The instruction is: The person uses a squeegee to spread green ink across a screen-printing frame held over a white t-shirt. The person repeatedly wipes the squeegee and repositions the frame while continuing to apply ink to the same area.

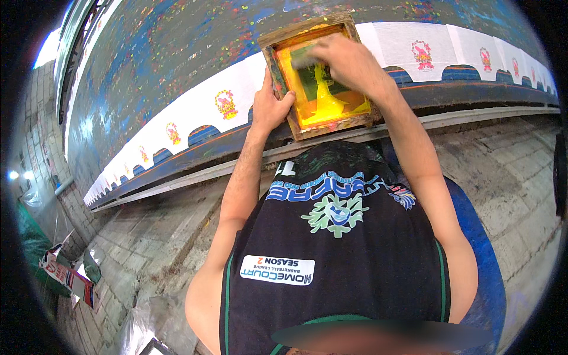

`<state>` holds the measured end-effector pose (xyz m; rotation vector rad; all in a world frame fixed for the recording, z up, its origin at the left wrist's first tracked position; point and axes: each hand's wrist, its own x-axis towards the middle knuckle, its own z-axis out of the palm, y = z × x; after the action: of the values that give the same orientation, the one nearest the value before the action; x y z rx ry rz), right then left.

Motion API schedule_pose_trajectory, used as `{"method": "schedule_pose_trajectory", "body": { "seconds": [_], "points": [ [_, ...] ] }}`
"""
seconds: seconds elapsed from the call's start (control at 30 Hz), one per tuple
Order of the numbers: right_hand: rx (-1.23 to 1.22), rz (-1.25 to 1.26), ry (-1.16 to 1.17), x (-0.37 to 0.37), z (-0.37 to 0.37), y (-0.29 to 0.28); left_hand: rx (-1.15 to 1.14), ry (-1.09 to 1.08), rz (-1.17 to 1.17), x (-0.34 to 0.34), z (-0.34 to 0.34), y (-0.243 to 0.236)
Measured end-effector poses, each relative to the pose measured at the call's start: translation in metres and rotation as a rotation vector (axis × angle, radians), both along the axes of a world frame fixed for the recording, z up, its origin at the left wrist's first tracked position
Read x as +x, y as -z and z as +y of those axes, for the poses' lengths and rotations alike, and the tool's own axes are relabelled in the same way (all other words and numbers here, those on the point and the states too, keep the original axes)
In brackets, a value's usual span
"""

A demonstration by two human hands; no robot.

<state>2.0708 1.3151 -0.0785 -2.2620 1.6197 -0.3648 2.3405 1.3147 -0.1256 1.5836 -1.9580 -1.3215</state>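
Note:
A wooden screen-printing frame [284,109] lies over a row of white fabric on a long, paint-spotted table. Bright yellow ink [328,105] is spread in a streak across its mesh, which has a dark middle. My left hand [273,107] grips the frame's left side, thumb on the rim and fingers along the outer edge. Inside the frame, near its far end, my right hand [346,59] is closed round a small greyish squeegee [305,59]. That tool is smeared by motion and partly hidden by the fingers.
White fabric pieces [402,44] with curved cutouts and red-and-yellow printed emblems run along the table [177,59] on both sides. A pale rail [195,177] edges the table nearest me. Plastic sheeting [157,325] and a torn carton [74,278] lie on the paved floor at lower left.

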Motion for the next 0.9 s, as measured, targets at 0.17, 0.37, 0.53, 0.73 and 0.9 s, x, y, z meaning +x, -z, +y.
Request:
{"method": "schedule_pose_trajectory", "body": {
  "seconds": [0.17,0.37,0.53,0.73,0.9],
  "points": [
    [-0.003,-0.034,0.055,0.019,-0.006,0.01,-0.077,0.04,-0.005,0.021,0.003,-0.005],
    [0.072,-0.076,-0.056,0.083,0.075,-0.002,-0.029,0.013,-0.035,0.075,-0.009,-0.002],
    [0.12,-0.067,-0.048,0.128,0.077,-0.011,-0.017,0.032,-0.046,0.122,-0.013,0.016],
    [-0.032,-0.021,0.106,0.138,-0.004,0.023,-0.1,0.027,0.02,0.154,-0.011,0.036],
    [0.039,0.064,0.156,0.138,-0.027,0.037,-0.025,0.084,0.006,0.158,-0.022,0.039]
  ]
}}
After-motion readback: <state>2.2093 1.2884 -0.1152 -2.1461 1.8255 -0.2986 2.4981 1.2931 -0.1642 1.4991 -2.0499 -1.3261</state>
